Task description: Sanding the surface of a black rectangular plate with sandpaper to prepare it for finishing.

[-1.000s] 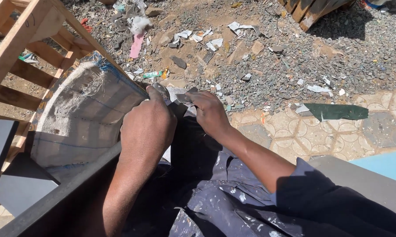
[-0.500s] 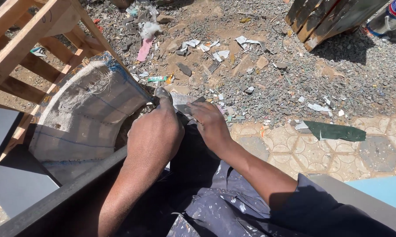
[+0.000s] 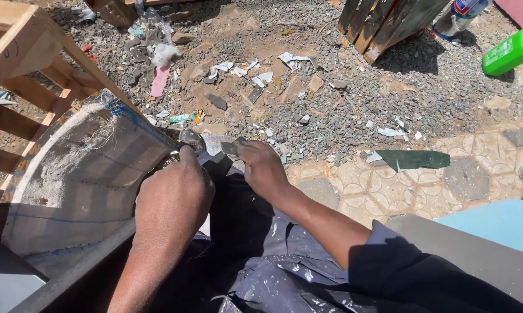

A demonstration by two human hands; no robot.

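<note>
My left hand (image 3: 173, 197) is closed around a metal hand tool, whose shiny head (image 3: 191, 139) sticks out beyond my knuckles. My right hand (image 3: 261, 168) pinches a small flat grey piece (image 3: 229, 148) just right of that head. Both hands work over my lap, above dark paint-spattered cloth (image 3: 255, 255). A worn, frayed woven sack (image 3: 82, 179) with blue stitching lies directly left of my left hand.
A wooden frame (image 3: 35, 64) stands at the left. Gravel with scattered scraps (image 3: 255, 81) lies ahead, a green shard (image 3: 415, 159) on patterned paving at right. A wooden pallet (image 3: 383, 23) and a green jug (image 3: 514, 49) sit at the far right.
The view has tilted so more far ground shows. My hands stay close together over my lap, with the tool head and the small piece still between them.
</note>
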